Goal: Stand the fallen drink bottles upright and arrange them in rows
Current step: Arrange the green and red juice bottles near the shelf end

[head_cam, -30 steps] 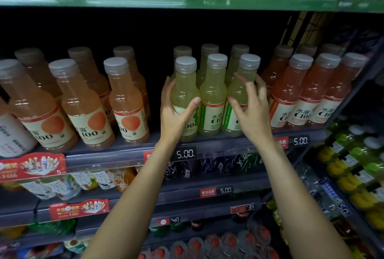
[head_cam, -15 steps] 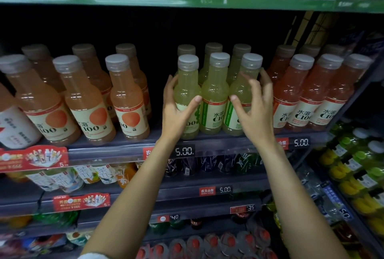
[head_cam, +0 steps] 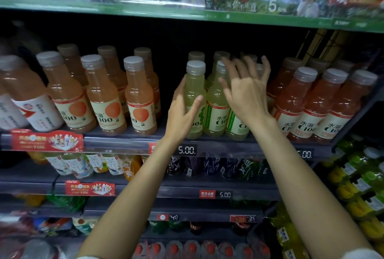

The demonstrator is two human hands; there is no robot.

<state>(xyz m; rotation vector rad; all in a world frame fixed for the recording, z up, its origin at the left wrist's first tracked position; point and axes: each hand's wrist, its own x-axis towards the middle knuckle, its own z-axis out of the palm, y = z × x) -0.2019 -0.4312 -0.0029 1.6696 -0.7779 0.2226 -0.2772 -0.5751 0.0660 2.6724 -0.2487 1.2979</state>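
Bottles on the shelf (head_cam: 124,144) all stand upright in rows, so the task looks almost done; only small straightening of the green bottles (head_cam: 216,105) in the middle seems left; the left hand (head_cam: 182,113) grips the front left green bottle (head_cam: 194,92); the right hand (head_cam: 247,94) hovers with fingers spread wide, holding nothing.

Both forearms are bare from wrist to near the elbow, the left hand (head_cam: 182,111) and right hand (head_cam: 247,94) carry no rings, watch or gloves, and a pale, whitish sleeve edge shows at each lower corner, by the elbows.
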